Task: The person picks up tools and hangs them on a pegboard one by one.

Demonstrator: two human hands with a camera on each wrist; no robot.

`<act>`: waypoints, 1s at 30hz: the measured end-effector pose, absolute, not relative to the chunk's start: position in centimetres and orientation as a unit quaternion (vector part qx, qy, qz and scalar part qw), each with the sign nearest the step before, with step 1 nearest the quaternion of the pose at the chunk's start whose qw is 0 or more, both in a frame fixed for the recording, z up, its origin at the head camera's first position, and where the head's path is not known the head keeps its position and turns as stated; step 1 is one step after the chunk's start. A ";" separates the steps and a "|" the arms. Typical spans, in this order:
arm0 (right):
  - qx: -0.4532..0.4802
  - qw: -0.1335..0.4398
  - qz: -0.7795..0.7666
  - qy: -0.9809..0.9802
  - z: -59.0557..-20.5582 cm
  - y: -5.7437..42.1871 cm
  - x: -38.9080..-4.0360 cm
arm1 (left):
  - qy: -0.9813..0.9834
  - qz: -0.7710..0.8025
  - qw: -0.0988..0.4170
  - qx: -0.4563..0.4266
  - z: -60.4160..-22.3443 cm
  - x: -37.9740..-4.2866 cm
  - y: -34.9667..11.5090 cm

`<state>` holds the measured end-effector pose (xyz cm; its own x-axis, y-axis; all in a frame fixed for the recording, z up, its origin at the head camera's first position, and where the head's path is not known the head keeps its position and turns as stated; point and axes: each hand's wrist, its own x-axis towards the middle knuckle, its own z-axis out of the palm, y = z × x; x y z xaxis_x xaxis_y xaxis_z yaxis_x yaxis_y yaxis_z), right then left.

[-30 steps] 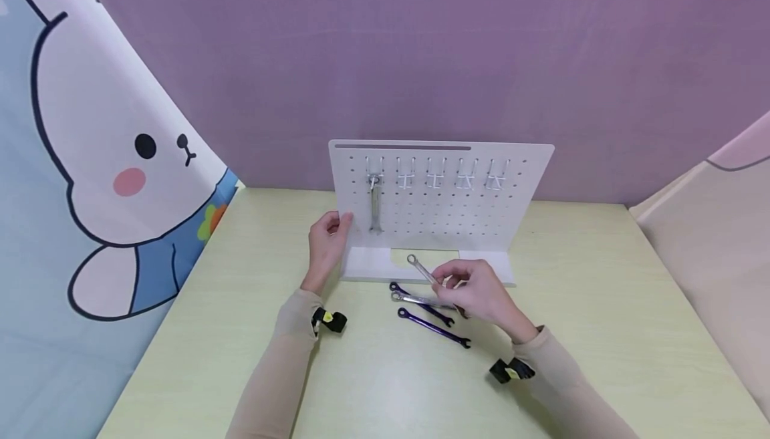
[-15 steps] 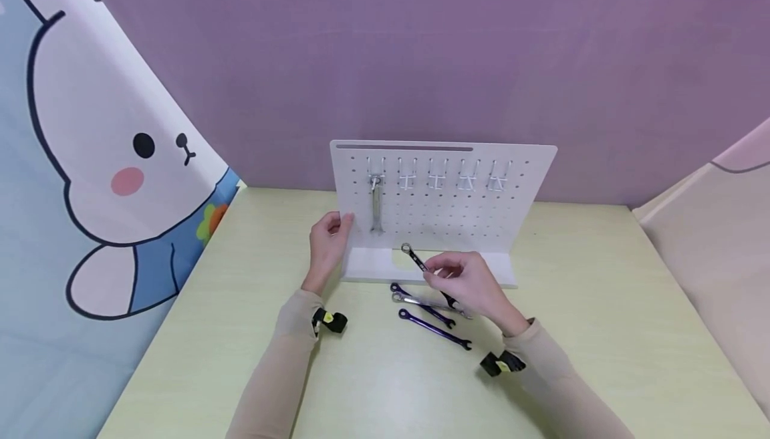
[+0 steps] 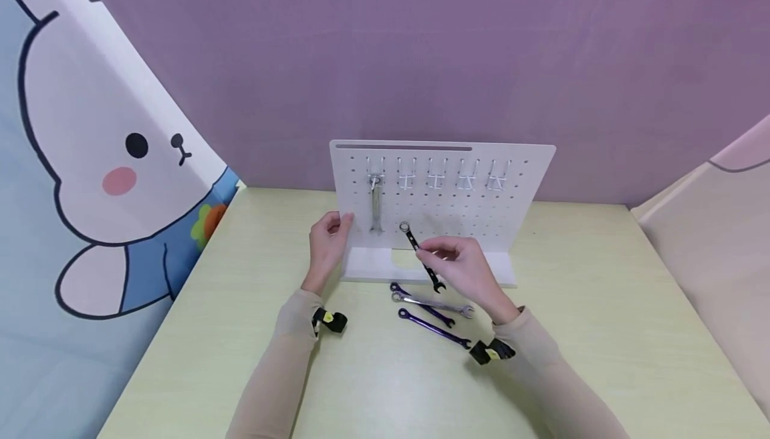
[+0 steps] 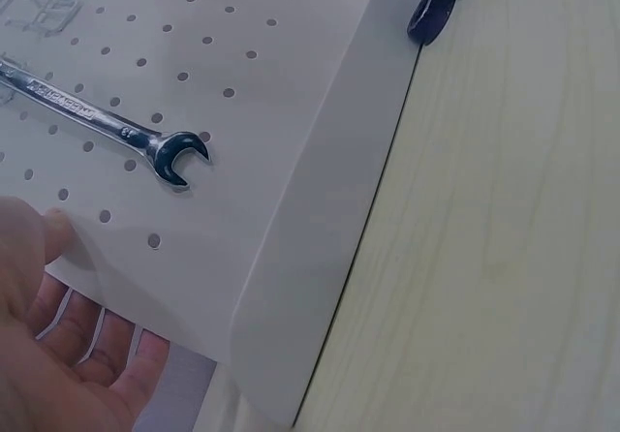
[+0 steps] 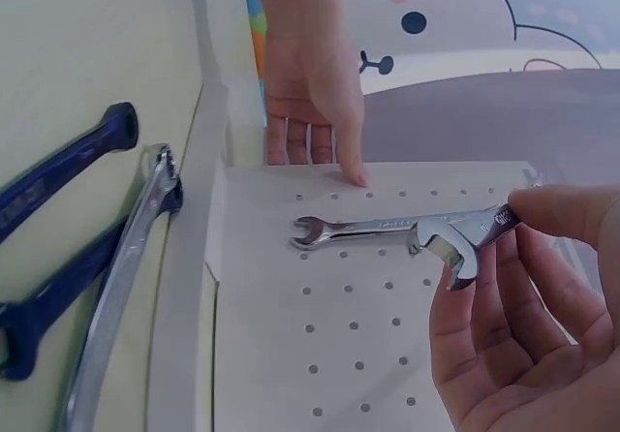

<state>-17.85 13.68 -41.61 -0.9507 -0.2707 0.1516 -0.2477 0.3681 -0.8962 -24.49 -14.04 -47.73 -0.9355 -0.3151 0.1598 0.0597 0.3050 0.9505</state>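
Note:
My right hand [image 3: 460, 265] pinches a shiny combination wrench [image 3: 431, 274] between thumb and fingers, in front of the white pegboard [image 3: 448, 217]. The wrench's ring end points up and left, its open end down. At the board's left edge is my left hand [image 3: 327, 245], thumb on the front face and fingers behind, as the left wrist view shows. One silver wrench [image 3: 376, 208] hangs from the leftmost hook, open end down. On the table below lie a silver wrench [image 3: 421, 301] crossing a dark purple wrench [image 3: 446, 321], and another purple wrench [image 3: 433, 328] nearer me.
Several white wire hooks [image 3: 435, 175] line the upper part of the pegboard. Its flat white base [image 3: 367, 264] stands on the pale wooden table [image 3: 373, 385]. A purple backdrop [image 3: 385, 58] rises behind, and a rabbit-print cloth [image 3: 78, 158] hangs at the left.
My right hand has lifted the wrench up and left toward the pegboard, turning it steeper. The left hand has stayed at the board's edge.

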 end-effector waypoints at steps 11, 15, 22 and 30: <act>-0.135 0.002 -0.568 0.812 -40.8 12.8 -18.6 | -0.790 -0.586 0.163 0.081 -47.8 -24.5 -14.0; -0.123 -0.001 -0.572 0.811 -40.6 12.6 -19.0 | -0.789 -0.587 0.162 0.079 -47.8 -24.5 -14.0; -0.120 -0.004 -0.583 0.803 -40.1 12.3 -19.5 | -0.791 -0.584 0.161 0.081 -47.7 -24.5 -14.0; -0.108 0.005 -0.598 0.794 -39.6 11.9 -20.1 | -0.789 -0.588 0.163 0.078 -47.7 -24.5 -14.1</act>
